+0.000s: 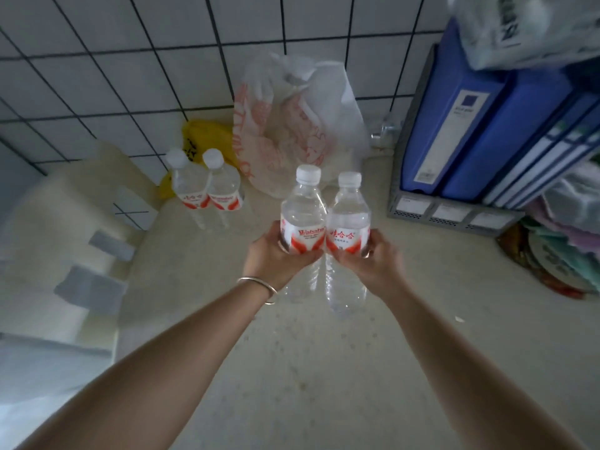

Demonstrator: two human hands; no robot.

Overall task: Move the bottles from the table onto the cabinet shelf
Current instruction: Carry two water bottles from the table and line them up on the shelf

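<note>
- In the middle of the frame, the left hand grips one water bottle around its red and white label, fingers curled under it.
- The right hand grips a second water bottle in the same way, at the label.
- The two held bottles touch side by side, caps up and a little away from the person. I think they are pressed together so that both can be carried as one steady pair.
- The grip at the label is probably chosen because the bottle is widest and stiffest there; the clear lower part hangs below the hands, above the counter.
- Two more bottles stand upright on the counter in the upper left of the middle, touching each other, just beside a yellow bag and a white plastic bag with red print.
- At the right side of the frame, blue folders stand in a grey file rack against the tiled wall.
- The cabinet shelf is not clearly visible here, so I cannot tell where the bottles will go.
- My judgement: one pair is lifted and the other pair is not yet moved, so the task seems about half done at most.
</note>
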